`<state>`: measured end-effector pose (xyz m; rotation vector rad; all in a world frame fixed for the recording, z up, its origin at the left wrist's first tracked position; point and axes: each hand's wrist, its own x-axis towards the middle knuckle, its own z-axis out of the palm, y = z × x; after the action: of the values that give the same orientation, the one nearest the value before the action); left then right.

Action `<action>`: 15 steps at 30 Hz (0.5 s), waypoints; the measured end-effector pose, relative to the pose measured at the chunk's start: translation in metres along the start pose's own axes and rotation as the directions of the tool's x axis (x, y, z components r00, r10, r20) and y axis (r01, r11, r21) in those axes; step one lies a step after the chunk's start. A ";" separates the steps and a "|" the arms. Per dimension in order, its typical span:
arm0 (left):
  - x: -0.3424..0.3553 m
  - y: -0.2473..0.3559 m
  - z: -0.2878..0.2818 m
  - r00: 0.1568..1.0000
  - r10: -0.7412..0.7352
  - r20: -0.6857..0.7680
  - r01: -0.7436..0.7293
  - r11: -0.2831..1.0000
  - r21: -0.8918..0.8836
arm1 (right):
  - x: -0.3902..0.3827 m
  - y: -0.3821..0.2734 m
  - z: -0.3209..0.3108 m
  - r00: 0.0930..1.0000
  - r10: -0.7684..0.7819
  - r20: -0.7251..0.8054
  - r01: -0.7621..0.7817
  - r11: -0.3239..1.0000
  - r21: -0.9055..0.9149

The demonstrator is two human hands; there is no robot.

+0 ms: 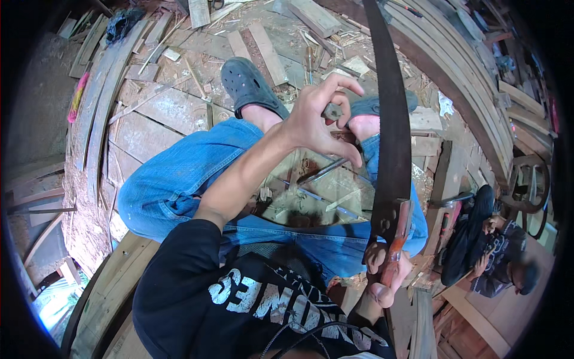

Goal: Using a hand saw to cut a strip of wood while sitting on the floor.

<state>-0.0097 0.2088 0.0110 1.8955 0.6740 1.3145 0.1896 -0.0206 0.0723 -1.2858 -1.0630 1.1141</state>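
My right hand point(384, 281) is closed round the reddish wooden handle of a handsaw point(391, 113). The saw's long dark blade stands up past my knee toward the far edge, its toothed side facing left. My left hand point(317, 119) is left of the blade, apart from it. Its thumb and forefinger are spread, while the other fingers curl round a small grey, faceted piece point(333, 111) seen nearly end-on. I cannot make out its kind. Below that hand, between my legs, lies a slim dark metal tool point(323, 172).
Wood offcuts point(268, 54) and shavings litter the plank floor. Long curved boards point(460, 78) are stacked at the right, a thick timber point(113, 287) at lower left. Another person point(493, 248) sits at the right, close to a red-handled tool point(444, 222).
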 end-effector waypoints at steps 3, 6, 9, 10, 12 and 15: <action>0.009 0.012 0.002 0.997 0.068 -0.028 -0.070 0.995 -0.067 | 0.002 -0.001 0.001 0.998 0.025 -0.060 -0.023 0.999 0.022; 0.010 0.018 0.001 0.995 0.101 0.004 -0.100 0.994 -0.054 | 0.002 0.002 0.002 0.994 0.027 -0.108 -0.019 0.997 0.075; 0.009 0.014 0.003 0.996 0.091 0.010 -0.090 0.992 -0.086 | 0.004 0.001 0.002 0.995 0.039 -0.087 -0.032 0.996 0.086; 0.008 0.010 0.004 0.996 0.089 0.012 -0.088 0.992 -0.091 | 0.003 0.001 0.002 0.995 0.046 -0.090 -0.039 0.996 0.077; 0.005 -0.006 0.009 0.987 -0.146 0.060 0.150 0.987 -0.066 | 0.004 0.001 0.001 0.993 0.055 -0.101 -0.048 0.997 0.064; -0.009 -0.067 0.021 0.973 -0.231 -0.025 0.230 0.973 -0.018 | 0.007 0.002 0.001 0.997 0.079 -0.017 -0.078 0.996 0.033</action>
<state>0.0056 0.2371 -0.0521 1.7319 0.8680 1.1942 0.1902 -0.0132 0.0704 -1.3191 -0.9850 1.1718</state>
